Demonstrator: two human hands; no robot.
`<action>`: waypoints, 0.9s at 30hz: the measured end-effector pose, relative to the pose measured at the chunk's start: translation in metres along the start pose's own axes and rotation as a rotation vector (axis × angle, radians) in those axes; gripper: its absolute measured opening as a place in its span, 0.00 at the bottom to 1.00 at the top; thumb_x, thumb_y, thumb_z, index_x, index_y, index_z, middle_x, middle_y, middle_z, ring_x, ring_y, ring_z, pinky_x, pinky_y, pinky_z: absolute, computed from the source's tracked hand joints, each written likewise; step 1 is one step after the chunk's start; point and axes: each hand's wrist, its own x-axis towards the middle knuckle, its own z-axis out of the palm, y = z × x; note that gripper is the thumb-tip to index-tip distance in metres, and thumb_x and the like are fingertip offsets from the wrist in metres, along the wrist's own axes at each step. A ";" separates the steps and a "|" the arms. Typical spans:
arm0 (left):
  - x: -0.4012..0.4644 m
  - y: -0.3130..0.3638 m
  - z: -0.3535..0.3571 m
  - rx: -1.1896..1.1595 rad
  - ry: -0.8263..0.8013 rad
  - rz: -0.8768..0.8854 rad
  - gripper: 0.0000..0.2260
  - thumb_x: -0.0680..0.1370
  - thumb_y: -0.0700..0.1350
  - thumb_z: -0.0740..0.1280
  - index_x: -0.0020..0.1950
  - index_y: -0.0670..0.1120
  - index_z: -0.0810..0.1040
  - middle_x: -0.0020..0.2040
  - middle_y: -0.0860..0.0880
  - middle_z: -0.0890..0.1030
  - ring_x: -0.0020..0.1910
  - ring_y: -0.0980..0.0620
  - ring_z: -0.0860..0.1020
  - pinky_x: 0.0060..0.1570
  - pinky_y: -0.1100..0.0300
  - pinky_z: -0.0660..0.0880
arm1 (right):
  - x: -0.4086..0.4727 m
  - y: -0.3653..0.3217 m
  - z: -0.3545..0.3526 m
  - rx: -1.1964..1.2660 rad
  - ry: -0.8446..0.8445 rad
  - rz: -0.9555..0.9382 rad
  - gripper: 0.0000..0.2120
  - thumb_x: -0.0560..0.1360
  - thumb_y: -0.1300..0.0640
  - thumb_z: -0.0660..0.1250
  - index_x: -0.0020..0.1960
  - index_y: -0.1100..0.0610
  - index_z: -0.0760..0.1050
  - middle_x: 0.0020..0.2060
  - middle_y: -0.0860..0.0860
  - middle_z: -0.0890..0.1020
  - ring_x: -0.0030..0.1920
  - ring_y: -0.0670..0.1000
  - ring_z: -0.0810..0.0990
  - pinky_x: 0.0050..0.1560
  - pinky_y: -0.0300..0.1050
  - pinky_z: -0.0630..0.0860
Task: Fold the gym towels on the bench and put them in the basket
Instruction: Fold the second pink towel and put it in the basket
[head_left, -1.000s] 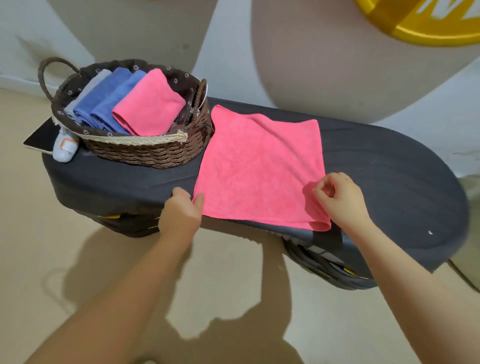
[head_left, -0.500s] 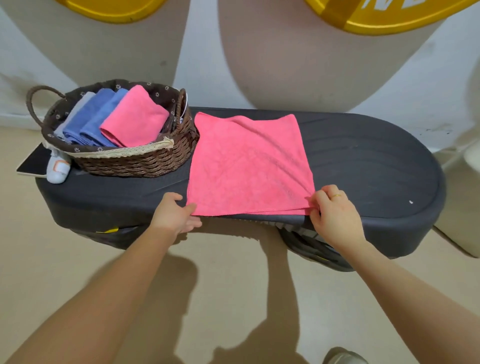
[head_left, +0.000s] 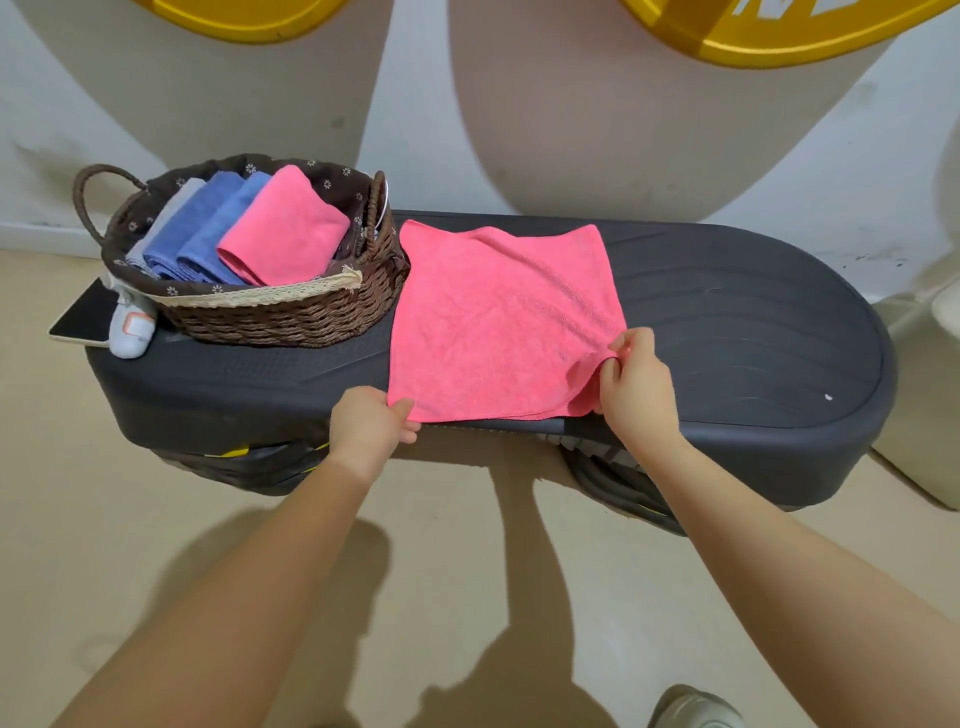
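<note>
1. The pink towel (head_left: 498, 322) lies spread on the bench (head_left: 727, 322), just beside the basket (head_left: 280, 317), its near edge at the bench's front lip.
2. My left hand (head_left: 371, 426) pinches the near left corner between thumb and fingers; my right hand (head_left: 636, 382) pinches the right edge, lifted a little.
3. If I raise one side faster, I expect a crooked fold with mismatched corners.
4. The hem sits so near the lip that a loose pinch could let it slide to the floor.
5. A wide sweep leftward may nudge the basket toward the phone (head_left: 85, 319).
6. Yellow shapes (head_left: 779, 26) overhead carry white letters, cut off and unreadable; I see no label on the towel.
</note>
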 end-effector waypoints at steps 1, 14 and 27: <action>0.001 0.004 -0.001 -0.087 -0.016 -0.059 0.09 0.79 0.40 0.62 0.50 0.34 0.75 0.36 0.42 0.81 0.17 0.63 0.73 0.26 0.65 0.71 | 0.001 -0.004 -0.003 0.049 0.023 -0.033 0.04 0.76 0.62 0.54 0.51 0.59 0.64 0.40 0.60 0.78 0.40 0.63 0.77 0.40 0.55 0.75; -0.009 0.052 -0.020 -0.610 -0.093 0.098 0.06 0.78 0.42 0.64 0.54 0.44 0.75 0.44 0.48 0.81 0.30 0.60 0.81 0.32 0.69 0.77 | 0.004 -0.013 -0.016 0.388 0.201 0.267 0.10 0.76 0.63 0.50 0.45 0.51 0.65 0.33 0.52 0.79 0.41 0.57 0.81 0.51 0.57 0.79; 0.002 0.058 -0.050 -0.385 -0.091 0.327 0.06 0.78 0.41 0.65 0.42 0.51 0.76 0.37 0.53 0.74 0.37 0.59 0.73 0.30 0.71 0.74 | 0.018 -0.031 -0.043 0.570 0.117 0.177 0.13 0.76 0.66 0.58 0.40 0.52 0.75 0.34 0.51 0.80 0.37 0.49 0.83 0.41 0.41 0.80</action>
